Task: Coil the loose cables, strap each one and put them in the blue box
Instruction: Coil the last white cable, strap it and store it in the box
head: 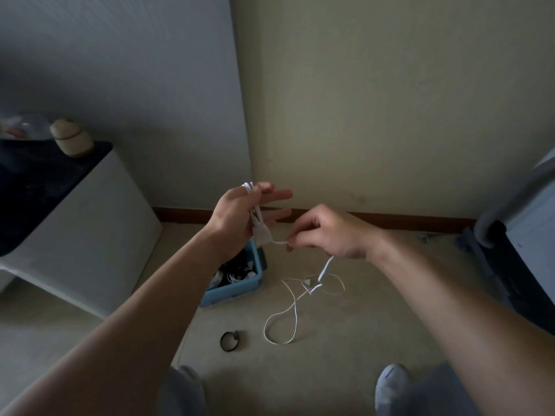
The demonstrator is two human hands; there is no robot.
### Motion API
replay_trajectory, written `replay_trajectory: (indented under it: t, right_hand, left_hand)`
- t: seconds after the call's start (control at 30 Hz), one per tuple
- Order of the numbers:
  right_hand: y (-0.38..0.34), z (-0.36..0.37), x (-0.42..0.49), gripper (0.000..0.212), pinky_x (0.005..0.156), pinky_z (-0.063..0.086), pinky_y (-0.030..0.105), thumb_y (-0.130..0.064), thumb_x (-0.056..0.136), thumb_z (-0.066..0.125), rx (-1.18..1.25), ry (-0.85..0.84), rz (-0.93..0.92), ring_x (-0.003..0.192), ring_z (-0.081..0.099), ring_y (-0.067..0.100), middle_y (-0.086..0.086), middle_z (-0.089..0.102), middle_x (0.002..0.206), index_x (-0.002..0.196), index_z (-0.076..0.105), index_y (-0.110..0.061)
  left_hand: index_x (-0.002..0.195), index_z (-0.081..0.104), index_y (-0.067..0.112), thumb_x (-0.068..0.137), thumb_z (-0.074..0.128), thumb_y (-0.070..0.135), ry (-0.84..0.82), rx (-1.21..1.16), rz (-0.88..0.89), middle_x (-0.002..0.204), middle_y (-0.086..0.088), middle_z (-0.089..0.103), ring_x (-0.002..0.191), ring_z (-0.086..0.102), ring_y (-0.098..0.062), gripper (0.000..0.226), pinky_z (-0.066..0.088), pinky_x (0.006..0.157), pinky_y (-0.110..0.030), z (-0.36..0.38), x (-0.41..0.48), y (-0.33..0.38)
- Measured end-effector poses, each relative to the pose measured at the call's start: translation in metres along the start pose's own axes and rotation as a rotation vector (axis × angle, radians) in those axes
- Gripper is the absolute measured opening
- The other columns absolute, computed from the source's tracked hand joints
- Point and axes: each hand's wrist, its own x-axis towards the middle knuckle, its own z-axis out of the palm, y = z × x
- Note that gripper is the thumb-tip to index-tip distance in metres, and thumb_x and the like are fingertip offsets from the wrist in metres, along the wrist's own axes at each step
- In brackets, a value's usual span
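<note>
White thin cable (260, 234) is hanging in loops on the left hand (240, 214), mid-frame, fingers mostly straight, thumb holding it. Right hand (327, 232) is pinching the loose strand and should be keeping loops even, above the blue plastic box (237, 291).

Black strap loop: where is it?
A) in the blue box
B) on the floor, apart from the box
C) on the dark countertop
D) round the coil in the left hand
B: the black strap loop lies by itself on the floor, nearer the camera than the blue box.
</note>
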Motion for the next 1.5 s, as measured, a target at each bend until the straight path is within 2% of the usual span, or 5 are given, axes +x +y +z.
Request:
replay_trajectory:
  t: [0.43, 0.63, 0.97, 1.23, 1.5]
  right_hand:
    - [-0.002, -0.004, 0.002, 0.023, 0.050, 0.026, 0.033, -0.040, 0.062, 0.064, 0.207, -0.058, -0.055, 0.059, 0.034, 0.027, 0.043, 0.054, 0.080, 0.062, 0.073, -0.019]
    - [0.005, -0.005, 0.002, 0.016, 0.053, 0.040, 0.015, -0.006, 0.095, 0.065, 0.272, 0.022, -0.143, 0.057, 0.055, 0.000, -0.007, 0.068, 0.064, 0.082, 0.073, -0.007]
    - [0.015, -0.010, 0.004, 0.039, 0.046, 0.031, 0.021, -0.029, 0.066, 0.092, 0.080, 0.535, -0.157, 0.045, 0.039, 0.003, -0.010, 0.056, 0.046, 0.060, 0.056, -0.016]
    - [0.034, -0.013, 0.010, 0.040, 0.060, 0.044, 0.033, -0.050, 0.093, 0.059, 0.393, 0.306, -0.068, 0.046, 0.039, 0.012, -0.008, 0.042, 0.052, 0.073, 0.045, -0.019]
    - [0.030, 0.017, 0.013, 0.022, 0.057, 0.050, 0.035, -0.035, 0.105, 0.048, 0.372, 0.133, 0.140, 0.047, 0.051, 0.015, -0.004, 0.053, 0.061, 0.092, 0.050, -0.017]
  left_hand:
    - [0.118, 0.055, -0.005, 0.103, 0.036, -0.005, -0.217, 0.127, -0.104, 0.106, -0.018, 0.074, 0.085, 0.074, -0.029, 0.024, 0.057, 0.084, -0.044, -0.003, -0.006, -0.005]
    - [0.105, 0.067, 0.000, 0.100, 0.049, 0.009, -0.289, 0.230, -0.101, 0.092, -0.016, 0.072, 0.085, 0.072, -0.031, 0.021, 0.057, 0.080, -0.040, 0.015, -0.012, -0.018]
    - [0.105, 0.060, 0.006, 0.091, 0.041, 0.045, -0.505, 0.179, -0.298, 0.058, -0.009, 0.057, 0.032, 0.025, -0.007, 0.046, 0.023, 0.043, -0.025, 0.018, -0.011, -0.007]
    - [0.096, 0.064, 0.011, 0.101, 0.038, 0.025, -0.657, -0.114, -0.215, 0.042, 0.009, 0.022, 0.035, 0.016, -0.008, 0.031, 0.026, 0.039, -0.018, 0.010, -0.006, -0.006]
    - [0.099, 0.057, 0.006, 0.104, 0.035, 0.013, -0.300, -0.325, -0.098, 0.058, -0.003, 0.064, 0.051, 0.064, -0.014, 0.025, 0.034, 0.115, -0.046, 0.010, -0.005, -0.002]
